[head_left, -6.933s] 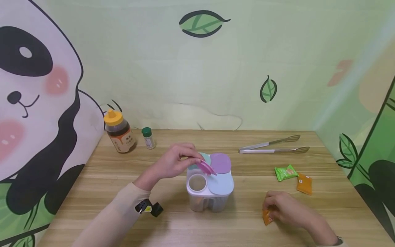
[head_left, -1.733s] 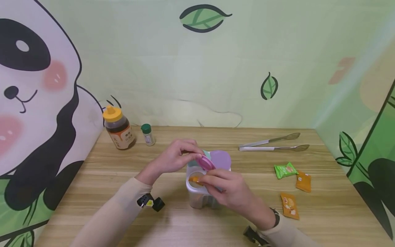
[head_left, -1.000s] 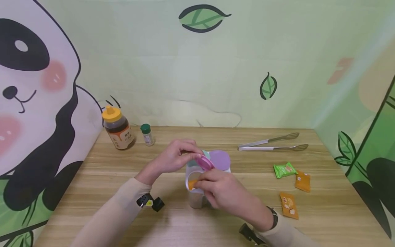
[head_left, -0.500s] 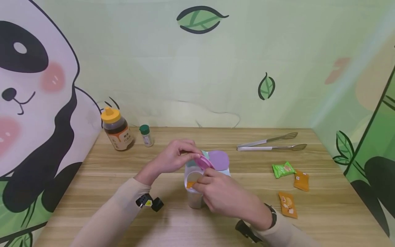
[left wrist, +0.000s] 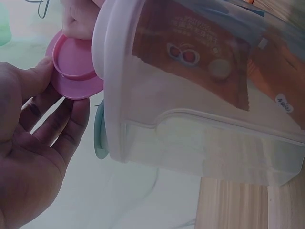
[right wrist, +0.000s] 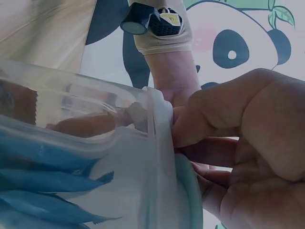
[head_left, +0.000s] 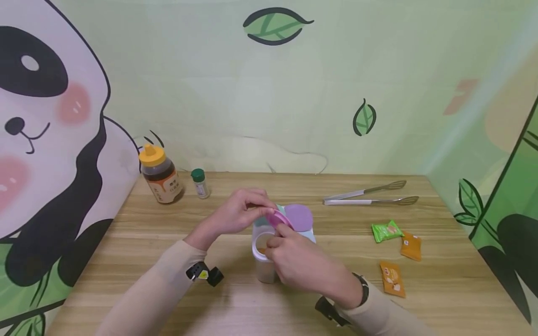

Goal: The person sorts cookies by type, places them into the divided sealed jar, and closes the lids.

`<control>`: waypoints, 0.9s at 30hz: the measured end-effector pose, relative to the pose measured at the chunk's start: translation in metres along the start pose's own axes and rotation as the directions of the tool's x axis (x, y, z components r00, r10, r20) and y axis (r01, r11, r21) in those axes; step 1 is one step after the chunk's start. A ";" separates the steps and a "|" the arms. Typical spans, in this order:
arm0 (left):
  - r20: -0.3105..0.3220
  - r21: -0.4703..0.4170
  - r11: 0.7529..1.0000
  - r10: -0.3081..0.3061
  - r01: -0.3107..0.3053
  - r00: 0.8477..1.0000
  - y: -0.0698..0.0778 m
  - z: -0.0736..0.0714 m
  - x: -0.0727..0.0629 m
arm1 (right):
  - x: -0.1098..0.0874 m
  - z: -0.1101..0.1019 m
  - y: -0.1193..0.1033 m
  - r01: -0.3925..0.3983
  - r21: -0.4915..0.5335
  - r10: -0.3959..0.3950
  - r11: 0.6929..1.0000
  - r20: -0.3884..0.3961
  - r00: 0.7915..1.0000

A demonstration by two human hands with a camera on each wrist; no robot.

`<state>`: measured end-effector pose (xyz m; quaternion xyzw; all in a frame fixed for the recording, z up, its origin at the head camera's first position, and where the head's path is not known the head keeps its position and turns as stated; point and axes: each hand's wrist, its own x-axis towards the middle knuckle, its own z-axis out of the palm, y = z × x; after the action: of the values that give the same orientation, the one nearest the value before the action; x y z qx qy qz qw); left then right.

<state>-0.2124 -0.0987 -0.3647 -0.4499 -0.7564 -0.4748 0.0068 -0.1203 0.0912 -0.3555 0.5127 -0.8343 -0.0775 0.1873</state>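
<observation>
My left hand (head_left: 237, 212) pinches the pink lid (left wrist: 76, 57) between thumb and fingers and holds it tilted up beside the round mouth of the see-through divided container (head_left: 265, 270). My right hand (head_left: 302, 261) is at that mouth, and in the right wrist view a finger (right wrist: 86, 126) shows through the wall, reaching inside. Orange snack packets (left wrist: 190, 57) lie within this compartment, seen through its side in the left wrist view. In the head view only a bit of orange shows below the rim. Blue packets (right wrist: 43, 181) fill another compartment.
Two orange packets, one nearer (head_left: 392, 278) and one farther (head_left: 411, 246), lie right of the container beside a green packet (head_left: 386, 231). Tongs (head_left: 370, 196) lie behind them. A yellow-capped honey jar (head_left: 161, 177) and a green-capped shaker (head_left: 201, 184) stand back left.
My right hand took an orange packet from the table to the open compartment. The packet has since sunk below the rim, and the hand has tipped downward. My left hand keeps the lid raised.
</observation>
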 end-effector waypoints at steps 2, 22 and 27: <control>0.001 0.001 1.000 -0.002 0.002 1.000 0.001 0.000 0.001 | 0.000 0.000 0.000 -0.010 0.019 0.011 1.000 -0.006 1.000; 0.008 0.004 1.000 0.008 -0.008 1.000 0.000 -0.001 0.000 | -0.034 -0.004 0.013 -0.011 0.383 0.151 0.924 -0.336 0.930; 0.003 0.007 1.000 0.009 -0.009 1.000 0.000 -0.001 0.000 | -0.048 -0.003 0.024 -0.022 0.434 0.207 0.901 -0.382 0.901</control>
<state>-0.2125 -0.0996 -0.3643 -0.4540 -0.7560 -0.4715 0.0094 -0.1196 0.1445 -0.3567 0.4942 -0.8006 0.2267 0.2517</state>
